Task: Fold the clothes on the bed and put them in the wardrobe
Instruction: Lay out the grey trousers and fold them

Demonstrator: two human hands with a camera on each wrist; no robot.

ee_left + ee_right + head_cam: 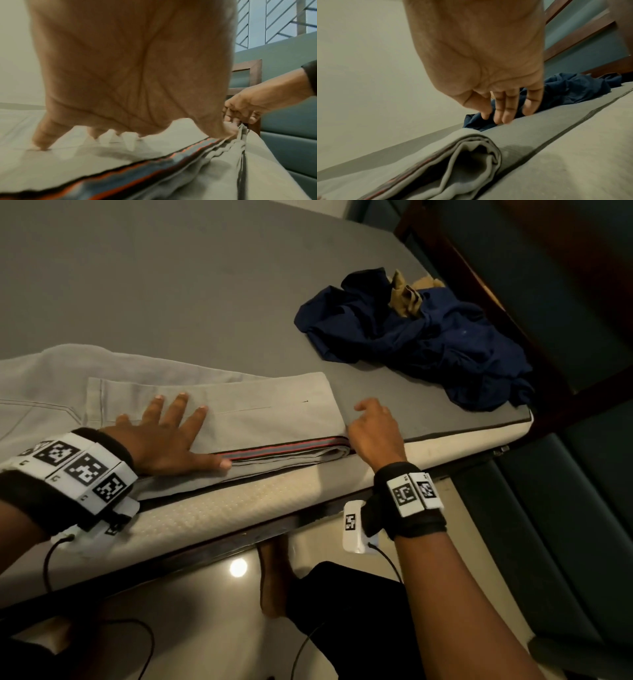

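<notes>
Grey trousers point(274, 409) lie folded lengthwise along the near edge of the bed, their striped waistband point(284, 448) facing me. My left hand point(164, 436) lies flat on them with fingers spread, pressing the cloth; the left wrist view shows its palm point(130, 67) over the trousers point(85, 155). My right hand point(375, 429) hovers at the trousers' right end, fingers loosely bent and holding nothing. In the right wrist view its fingers point(503, 108) hang above the sheet beyond the folded end point(462, 155). A crumpled dark blue garment point(421, 337) with a tan piece point(407, 292) lies at the far right.
The bed's grey sheet point(205, 285) stretches bare to the far left. The white mattress edge point(222, 508) runs beneath my wrists. A dark wooden frame point(479, 285) and teal padded panels border the bed on the right. Glossy floor and my legs show below.
</notes>
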